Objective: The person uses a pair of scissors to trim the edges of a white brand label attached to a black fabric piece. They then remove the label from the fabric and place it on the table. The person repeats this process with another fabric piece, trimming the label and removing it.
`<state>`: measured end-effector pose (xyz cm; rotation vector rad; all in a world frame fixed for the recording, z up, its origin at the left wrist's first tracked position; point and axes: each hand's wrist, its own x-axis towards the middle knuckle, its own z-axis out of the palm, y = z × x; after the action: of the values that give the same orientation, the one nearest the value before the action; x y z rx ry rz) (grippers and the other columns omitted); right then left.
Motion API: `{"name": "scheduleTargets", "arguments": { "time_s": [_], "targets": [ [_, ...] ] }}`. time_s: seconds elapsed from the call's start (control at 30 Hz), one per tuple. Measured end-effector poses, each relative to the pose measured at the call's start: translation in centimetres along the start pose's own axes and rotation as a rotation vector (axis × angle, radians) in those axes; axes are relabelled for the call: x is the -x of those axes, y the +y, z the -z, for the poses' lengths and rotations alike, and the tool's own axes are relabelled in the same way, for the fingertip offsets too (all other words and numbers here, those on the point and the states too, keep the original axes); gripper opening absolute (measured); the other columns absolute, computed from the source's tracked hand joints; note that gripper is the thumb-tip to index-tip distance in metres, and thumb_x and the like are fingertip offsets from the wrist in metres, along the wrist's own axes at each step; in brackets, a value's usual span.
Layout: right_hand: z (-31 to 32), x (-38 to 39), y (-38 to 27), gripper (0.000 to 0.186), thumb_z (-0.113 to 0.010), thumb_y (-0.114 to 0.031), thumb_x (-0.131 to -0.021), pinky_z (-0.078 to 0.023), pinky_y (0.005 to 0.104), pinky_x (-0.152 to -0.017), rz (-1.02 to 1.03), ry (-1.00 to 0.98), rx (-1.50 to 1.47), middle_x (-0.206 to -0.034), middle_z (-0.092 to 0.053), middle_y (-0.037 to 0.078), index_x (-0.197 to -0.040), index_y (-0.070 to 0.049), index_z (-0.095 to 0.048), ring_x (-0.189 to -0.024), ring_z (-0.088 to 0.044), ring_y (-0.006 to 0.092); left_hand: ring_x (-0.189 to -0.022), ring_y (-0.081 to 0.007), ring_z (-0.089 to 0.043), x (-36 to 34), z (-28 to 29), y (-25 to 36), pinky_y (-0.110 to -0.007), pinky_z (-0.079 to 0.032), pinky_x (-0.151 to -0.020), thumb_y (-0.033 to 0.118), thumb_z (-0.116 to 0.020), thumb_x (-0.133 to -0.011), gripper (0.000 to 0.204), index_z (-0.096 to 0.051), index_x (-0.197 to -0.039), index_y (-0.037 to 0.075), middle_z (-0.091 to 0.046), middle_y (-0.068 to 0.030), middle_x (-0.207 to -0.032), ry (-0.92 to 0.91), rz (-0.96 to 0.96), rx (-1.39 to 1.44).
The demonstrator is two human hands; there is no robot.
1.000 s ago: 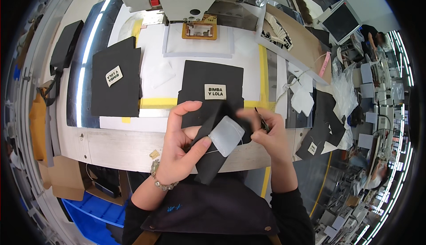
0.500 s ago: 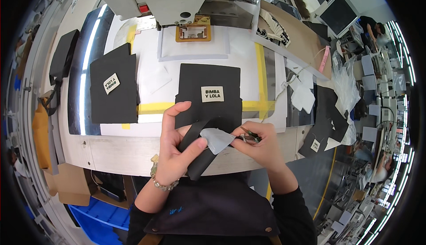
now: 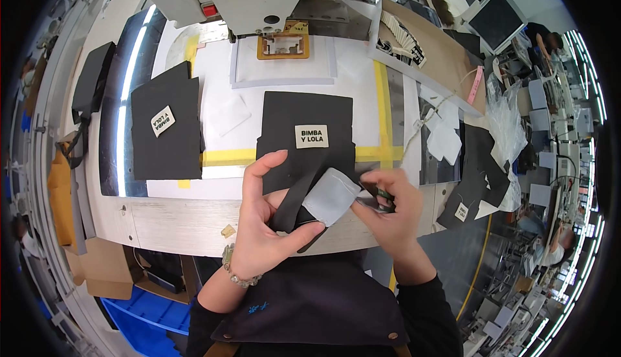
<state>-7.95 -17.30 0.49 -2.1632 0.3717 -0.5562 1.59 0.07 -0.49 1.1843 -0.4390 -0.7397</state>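
Note:
A black fabric piece [image 3: 296, 192] is folded up in my left hand [image 3: 262, 231]. The thumb presses its edge and the index finger sticks up. A pale grey backing patch [image 3: 331, 195] shows on the turned-up side. My right hand [image 3: 394, 211] is closed around small thread snips [image 3: 383, 198], with the blades by the patch's right edge. Just beyond my hands lies a flat black panel [image 3: 307, 108] with a cream label [image 3: 312, 136]. Whether the folded piece is part of that panel, I cannot tell. Another black panel [image 3: 168, 156] with a cream label lies to the left.
A sewing machine head [image 3: 249, 1] stands over the far side, with a brass-coloured clamp frame [image 3: 283, 46] beneath. Yellow tape [image 3: 226, 157] marks the white work surface. At right are an open cardboard box [image 3: 446, 78] with labels, paper scraps [image 3: 443, 140] and black offcuts [image 3: 475, 176].
My left hand has turned the fabric so more of the grey patch faces up. Both hands have shifted slightly right, the snips staying in my right hand. A small tan scrap now shows on the table edge.

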Motion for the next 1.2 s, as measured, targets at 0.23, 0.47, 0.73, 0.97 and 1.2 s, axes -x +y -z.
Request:
{"name": "scheduleTargets", "arguments": {
  "time_s": [0.23, 0.47, 0.73, 0.97, 1.2],
  "targets": [
    [1.4, 1.5, -0.6, 0.050, -0.076, -0.037, -0.067, -0.019, 0.0270, -0.049, 0.512, -0.017, 0.536, -0.067, -0.039, -0.005, -0.113, -0.019, -0.069, -0.050, -0.033, 0.0078, -0.098, -0.0172, -0.064, 0.0, -0.2, 0.6, -0.027, -0.050, -0.081, -0.010, -0.067, -0.074, 0.085, -0.016, -0.139, 0.009, -0.063, -0.0168, -0.109, 0.060, 0.003, 0.039],
    [1.2, 1.4, -1.8, 0.044, -0.075, -0.021, -0.063, -0.014, 0.0268, -0.048, 0.557, 0.018, 0.584, -0.066, -0.039, -0.007, -0.107, -0.022, -0.073, -0.045, -0.027, 0.0069, -0.097, -0.0168, -0.064, 0.0, -0.4, 0.5, -0.027, -0.050, -0.081, -0.011, -0.066, -0.075, 0.083, -0.016, -0.139, 0.009, -0.063, -0.0169, -0.109, 0.075, -0.028, 0.057],
    [1.3, 1.0, -1.9, 0.044, -0.077, -0.016, -0.061, -0.012, 0.0270, -0.048, 0.590, 0.021, 0.577, -0.063, -0.036, -0.008, -0.105, -0.020, -0.073, -0.044, -0.024, 0.0067, -0.099, -0.0174, -0.063, 0.1, -0.1, 0.8, -0.028, -0.050, -0.083, -0.011, -0.066, -0.076, 0.083, -0.015, -0.139, 0.009, -0.063, -0.0172, -0.108, 0.072, -0.020, 0.035],
    [1.3, 0.9, -1.9, 0.044, -0.077, -0.015, -0.060, -0.012, 0.0270, -0.047, 0.604, 0.021, 0.559, -0.062, -0.035, -0.008, -0.104, -0.020, -0.073, -0.044, -0.023, 0.0065, -0.099, -0.0174, -0.063, 0.1, 0.0, 0.8, -0.028, -0.050, -0.083, -0.011, -0.065, -0.076, 0.084, -0.015, -0.139, 0.009, -0.063, -0.0174, -0.109, 0.055, -0.026, 0.055],
    [1.3, 0.9, -2.0, 0.042, -0.075, -0.014, -0.061, -0.012, 0.0264, -0.047, 0.601, 0.006, 0.556, -0.063, -0.034, -0.008, -0.103, -0.020, -0.074, -0.045, -0.023, 0.0063, -0.099, -0.0168, -0.062, 0.0, 0.1, 0.9, -0.028, -0.049, -0.084, -0.012, -0.065, -0.076, 0.084, -0.015, -0.140, 0.009, -0.062, -0.0163, -0.111, 0.044, -0.016, 0.060]
  ]
}}
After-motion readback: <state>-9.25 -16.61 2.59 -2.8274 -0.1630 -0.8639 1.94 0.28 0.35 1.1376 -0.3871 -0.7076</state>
